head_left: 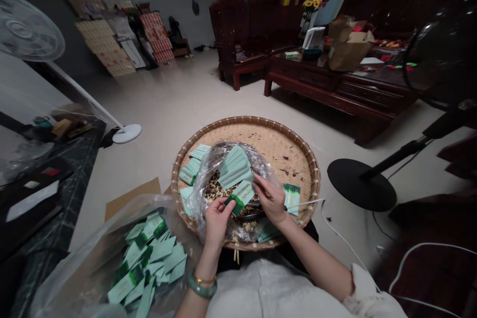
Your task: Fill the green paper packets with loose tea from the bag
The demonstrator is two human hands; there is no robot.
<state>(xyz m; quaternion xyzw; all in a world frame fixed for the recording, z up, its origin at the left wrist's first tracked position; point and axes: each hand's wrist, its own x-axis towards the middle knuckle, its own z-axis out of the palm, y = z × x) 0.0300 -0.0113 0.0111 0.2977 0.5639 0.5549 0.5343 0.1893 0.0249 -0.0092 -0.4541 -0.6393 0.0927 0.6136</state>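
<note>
Both my left hand and my right hand pinch a mint-green paper packet with a dark green end over a round woven bamboo tray. A clear plastic bag lies in the tray around a heap of dried, chopped plant material. A stack of similar packets rests on the bag, and loose ones lie near the tray's left rim. Another loose packet lies to the right. Many more fill a plastic bag at lower left.
A white stand fan stands at left, and a black fan base sits at right. A white cable runs across the floor on the right. Dark wooden chairs and a cluttered low table stand behind the tray.
</note>
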